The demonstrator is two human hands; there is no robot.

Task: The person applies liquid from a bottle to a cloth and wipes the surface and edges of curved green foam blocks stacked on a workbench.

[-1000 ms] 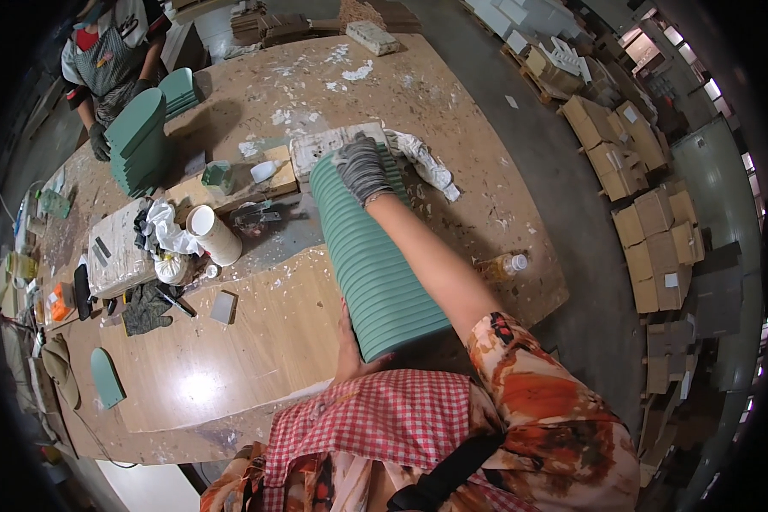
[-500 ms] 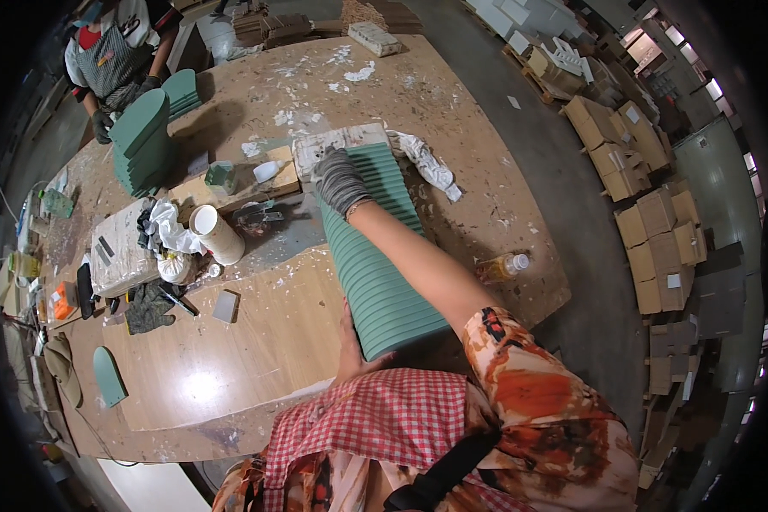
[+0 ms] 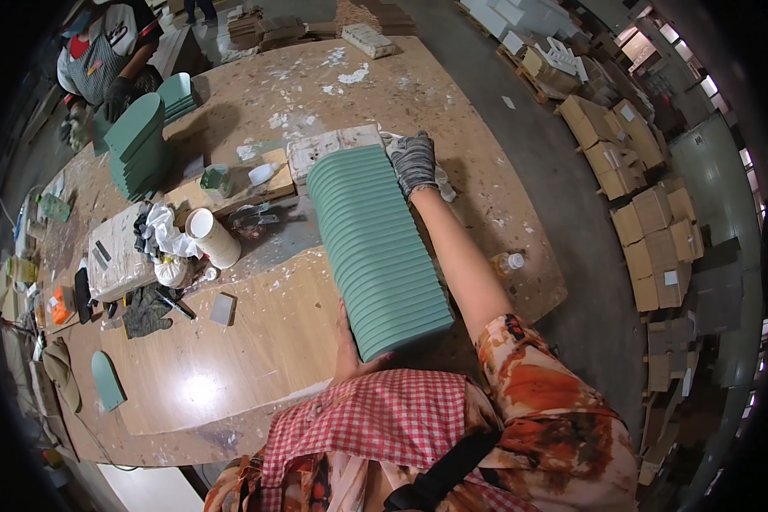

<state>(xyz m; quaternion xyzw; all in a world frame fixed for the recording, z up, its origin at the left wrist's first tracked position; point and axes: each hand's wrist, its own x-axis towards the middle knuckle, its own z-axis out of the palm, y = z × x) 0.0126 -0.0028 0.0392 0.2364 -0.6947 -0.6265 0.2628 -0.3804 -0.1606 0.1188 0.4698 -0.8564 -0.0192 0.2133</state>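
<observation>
A long row of green round-topped boards (image 3: pixel 380 247) lies before me, pressed face to face. My left hand (image 3: pixel 350 346), bare, holds the near left corner, with fingers along its side and against the near end; part of the hand is hidden. My right hand (image 3: pixel 414 162), in a grey striped glove, is at the far right side of the row. Its fingers are curled over a white cloth (image 3: pixel 443 183), which is mostly covered by the hand. A white paint-spotted block (image 3: pixel 333 143) stands at the row's far end.
A bottle with yellowish liquid (image 3: pixel 509 263) stands right of my forearm. To the left are a white cup (image 3: pixel 213 239), a dark glove (image 3: pixel 148 311), a grey block (image 3: pixel 223 309) and a single green board (image 3: pixel 107 381). Across the table, a co-worker (image 3: pixel 107 64) handles stacked green boards (image 3: pixel 136 145).
My right hand has moved right, off the top of the far boards and onto the white cloth. My left hand stays at the near end. The co-worker's hands have shifted.
</observation>
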